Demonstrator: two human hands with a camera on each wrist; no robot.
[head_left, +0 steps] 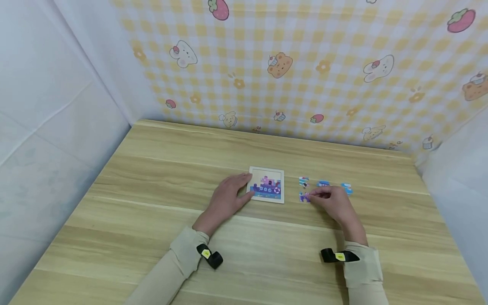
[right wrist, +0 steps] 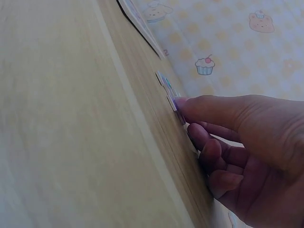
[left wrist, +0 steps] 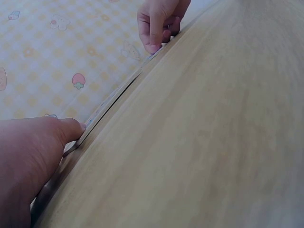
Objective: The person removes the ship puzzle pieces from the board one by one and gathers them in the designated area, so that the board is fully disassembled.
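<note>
Toward the far edge of the bench [head_left: 263, 250], the ship jigsaw tray [head_left: 258, 175] is touched at its left edge by the left hand [head_left: 227, 196], fingers extended. Beyond the tray's right edge, a purple jigsaw piece [head_left: 303, 198] is pinched by the right hand [head_left: 336, 204].

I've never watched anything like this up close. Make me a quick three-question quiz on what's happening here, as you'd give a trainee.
1. Multiple choice: the right hand is touching
A) a pencil
B) a purple puzzle piece
C) a cup

2. True or false: the boat picture in the puzzle tray is complete.

3. Fill the gap: in the head view, the left hand rests at the tray's ____ side.

Key:
1. B
2. False: its upper part is bare, and loose blue pieces lie outside the tray.
3. left
</note>
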